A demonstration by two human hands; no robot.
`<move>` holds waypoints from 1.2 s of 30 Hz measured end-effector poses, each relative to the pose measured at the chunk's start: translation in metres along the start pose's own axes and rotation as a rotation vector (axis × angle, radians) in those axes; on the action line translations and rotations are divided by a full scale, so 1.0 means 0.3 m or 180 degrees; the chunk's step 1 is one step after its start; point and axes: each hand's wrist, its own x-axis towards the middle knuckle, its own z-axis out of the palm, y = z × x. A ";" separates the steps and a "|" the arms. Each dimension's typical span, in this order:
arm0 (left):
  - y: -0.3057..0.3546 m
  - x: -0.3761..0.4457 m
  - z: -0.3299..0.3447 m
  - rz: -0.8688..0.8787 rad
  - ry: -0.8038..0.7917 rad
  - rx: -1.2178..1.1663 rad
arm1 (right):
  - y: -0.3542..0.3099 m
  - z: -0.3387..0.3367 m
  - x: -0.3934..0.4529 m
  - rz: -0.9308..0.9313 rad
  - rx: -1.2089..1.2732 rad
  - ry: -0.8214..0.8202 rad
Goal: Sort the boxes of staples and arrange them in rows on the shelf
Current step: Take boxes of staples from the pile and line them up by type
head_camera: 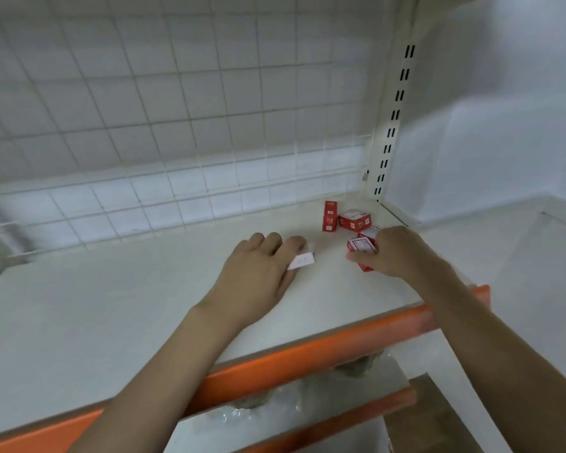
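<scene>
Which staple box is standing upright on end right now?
The red box nearest the wire grid, left of the cluster; it stands tall, while the others lie flat or tilted.

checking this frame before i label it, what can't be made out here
- Print on the red boxes, head view: too small and blurred.
- Box under the left hand: only a pale face shows; fingers hide the rest.
- Boxes at the right hand: partly covered, count unclear.
- Lower shelf: clear plastic, contents blurred.
</scene>
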 end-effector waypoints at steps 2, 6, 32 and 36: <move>0.012 -0.040 -0.015 -0.0171 -0.0036 0.0107 | -0.012 0.007 0.001 0.0037 0.0041 0.0082; 0.040 -0.093 -0.028 -0.0491 -0.0243 -0.0117 | -0.029 0.041 -0.011 0.0098 0.0126 0.0383; 0.017 -0.301 -0.060 -0.1548 0.0772 -0.1053 | -0.274 0.093 -0.267 -0.1421 0.1734 0.1201; -0.015 -0.343 -0.085 -0.1709 0.0845 -0.1052 | -0.337 0.083 -0.269 -0.1588 0.1848 0.1078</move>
